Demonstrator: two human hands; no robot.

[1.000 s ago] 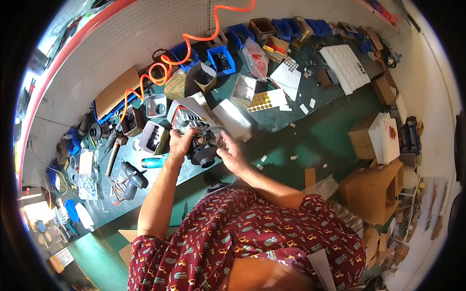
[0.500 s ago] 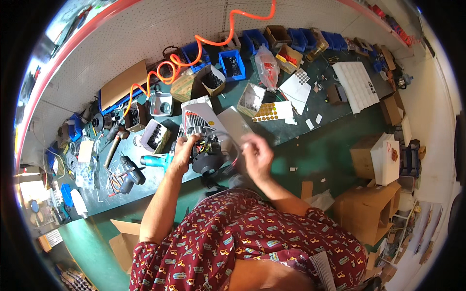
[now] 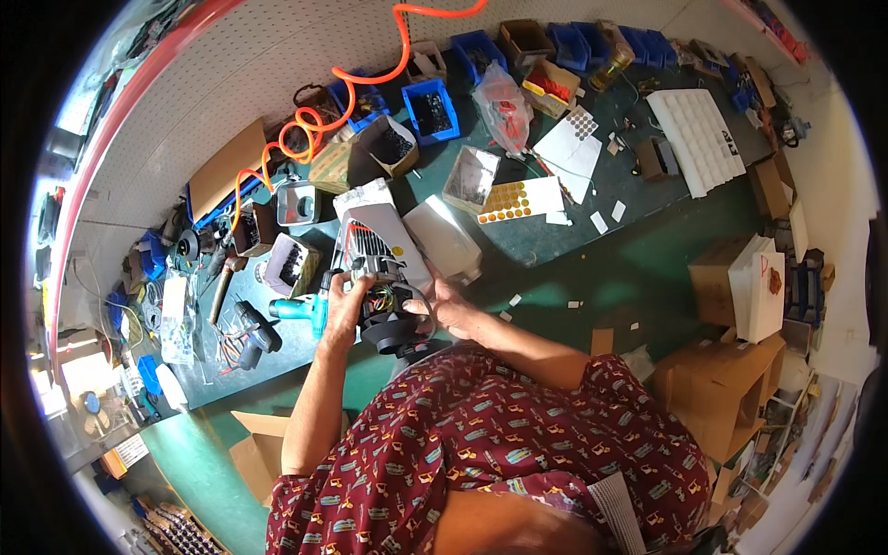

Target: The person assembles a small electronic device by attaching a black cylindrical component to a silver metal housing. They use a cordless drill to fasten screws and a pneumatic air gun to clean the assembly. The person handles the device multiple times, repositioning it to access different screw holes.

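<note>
An electric machine with a grey slotted housing (image 3: 377, 227) and a round black end piece (image 3: 388, 333) is at the bench's near edge, in front of my body. Coloured wires (image 3: 381, 298) show in its open middle. My left hand (image 3: 344, 303) grips the machine's left side, thumb on top. At its right side my right hand (image 3: 448, 310) is closed beside the wires and a dark cable; what its fingertips pinch is hidden. A teal power tool (image 3: 301, 309) lies just left of my left hand.
A grey cover (image 3: 444, 239) lies right of the housing. Left are a hammer (image 3: 222, 287) and a black heat gun-like tool (image 3: 257, 335). Parts boxes, including a blue bin (image 3: 430, 111), line the back beneath a coiled orange hose (image 3: 338, 72). Cardboard boxes (image 3: 712, 388) stand at right.
My right hand has moved left and in to the machine, from apart in the air to closed by the wires. My left hand keeps its grip. The whole view has shifted slightly.
</note>
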